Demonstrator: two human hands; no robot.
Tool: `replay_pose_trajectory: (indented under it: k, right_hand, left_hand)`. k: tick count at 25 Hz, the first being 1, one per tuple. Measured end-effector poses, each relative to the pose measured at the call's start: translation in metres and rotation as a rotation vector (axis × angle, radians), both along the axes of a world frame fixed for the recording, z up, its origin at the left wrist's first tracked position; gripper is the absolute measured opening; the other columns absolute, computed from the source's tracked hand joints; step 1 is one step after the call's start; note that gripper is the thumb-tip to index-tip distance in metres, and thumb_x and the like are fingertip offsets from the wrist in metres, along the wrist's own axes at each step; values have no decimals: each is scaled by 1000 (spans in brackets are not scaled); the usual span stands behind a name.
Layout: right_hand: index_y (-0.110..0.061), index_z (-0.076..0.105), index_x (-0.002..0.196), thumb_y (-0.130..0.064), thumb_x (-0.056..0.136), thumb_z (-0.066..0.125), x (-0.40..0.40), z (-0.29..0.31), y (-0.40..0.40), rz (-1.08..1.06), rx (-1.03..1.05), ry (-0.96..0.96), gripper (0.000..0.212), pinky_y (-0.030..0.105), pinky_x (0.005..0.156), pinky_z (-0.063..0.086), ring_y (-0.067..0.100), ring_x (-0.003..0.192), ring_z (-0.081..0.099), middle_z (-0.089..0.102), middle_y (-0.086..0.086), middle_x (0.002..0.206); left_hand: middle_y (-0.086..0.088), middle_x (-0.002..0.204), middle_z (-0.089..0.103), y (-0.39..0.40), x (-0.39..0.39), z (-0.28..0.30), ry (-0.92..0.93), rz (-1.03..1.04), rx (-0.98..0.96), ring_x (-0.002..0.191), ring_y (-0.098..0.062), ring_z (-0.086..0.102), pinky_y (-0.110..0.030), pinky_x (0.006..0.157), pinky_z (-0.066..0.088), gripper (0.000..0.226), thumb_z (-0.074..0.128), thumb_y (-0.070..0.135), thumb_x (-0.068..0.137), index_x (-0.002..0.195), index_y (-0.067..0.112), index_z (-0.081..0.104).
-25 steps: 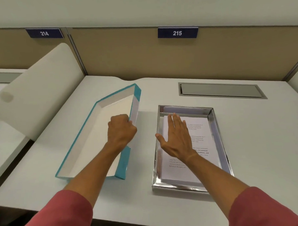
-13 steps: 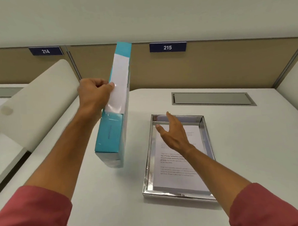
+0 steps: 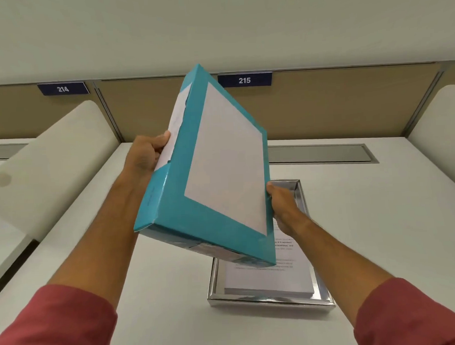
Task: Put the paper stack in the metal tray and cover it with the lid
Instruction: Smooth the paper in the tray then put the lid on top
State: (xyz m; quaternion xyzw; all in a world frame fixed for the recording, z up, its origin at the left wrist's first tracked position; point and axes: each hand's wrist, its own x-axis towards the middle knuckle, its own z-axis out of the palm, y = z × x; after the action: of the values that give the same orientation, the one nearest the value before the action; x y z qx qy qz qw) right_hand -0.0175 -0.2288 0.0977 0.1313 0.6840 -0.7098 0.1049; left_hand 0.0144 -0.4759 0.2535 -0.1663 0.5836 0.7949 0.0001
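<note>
Both hands' grip: lid (image 3: 216,172), tray (image 3: 271,302) half-hidden.

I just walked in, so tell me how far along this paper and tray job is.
Done: the paper stack lies in the metal tray. In hand: the teal lid is held tilted in the air above the tray, left hand and right hand on opposite edges. Left: level the lid and lower it over the tray.
</note>
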Motion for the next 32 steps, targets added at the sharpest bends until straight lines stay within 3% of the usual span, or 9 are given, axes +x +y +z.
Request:
replay_pose_trajectory:
  k: [3,6,8,13,15,18,21,28,32]
  right_hand:
    - [-14,61,88,-32,97,44,2,3,18,-137,13,23,26,32,69,48,18,78,58,63,5,88]
    - [-16,62,88,-32,96,47,4,2,39,-225,69,42,23,27,59,46,17,75,58,64,3,87]
    - [-14,64,93,-36,96,49,5,1,51,-249,109,50,27,27,58,45,19,76,60,65,2,88]
    - [-23,59,66,-32,91,52,12,5,77,-319,222,54,27,27,53,41,20,70,56,62,0,75]
    - [-22,59,66,-30,90,54,17,7,88,-340,248,47,26,26,52,39,20,70,54,60,-1,73]
    - [-14,69,81,-31,90,58,21,6,103,-337,263,59,22,25,54,42,20,71,55,64,1,79]
    - [-13,74,92,-31,89,62,22,5,116,-347,286,79,23,26,58,48,19,73,59,69,2,88]
    - [-7,75,87,-29,88,65,21,-6,129,-325,383,82,25,24,55,47,20,70,62,70,5,88]
    - [-5,73,89,-26,87,70,19,-11,130,-296,374,63,22,34,69,59,25,75,65,70,8,91]
  left_hand:
    - [-6,73,76,-3,-2,-22,-66,-39,41,59,-18,72,-25,52,58,27,51,25,95,96,5,70]
    - [-12,98,74,-1,-6,-47,-92,-36,-145,78,-23,70,-36,73,58,26,56,21,91,106,4,70]
    - [-13,97,70,9,-5,-58,-65,30,-256,77,-23,64,-36,70,54,18,56,13,92,107,7,64]
    - [-12,86,68,34,-1,-83,-54,79,-491,68,-25,61,-30,51,43,16,64,5,83,96,13,61]
    - [-10,97,70,40,-2,-95,-72,77,-521,84,-27,67,-37,67,55,11,65,9,83,92,14,66]
    - [-6,101,70,49,-3,-107,-88,51,-518,95,-26,65,-44,91,54,16,58,23,91,91,11,69]
    - [-6,97,68,62,0,-115,-103,46,-546,89,-24,61,-38,82,52,27,61,34,91,92,8,70]
    - [-6,98,65,75,2,-123,-155,140,-682,88,-25,61,-31,75,48,10,71,18,85,84,10,67]
    - [-10,97,69,63,-4,-135,-199,129,-686,74,-24,64,-36,77,58,12,78,16,78,81,9,69]
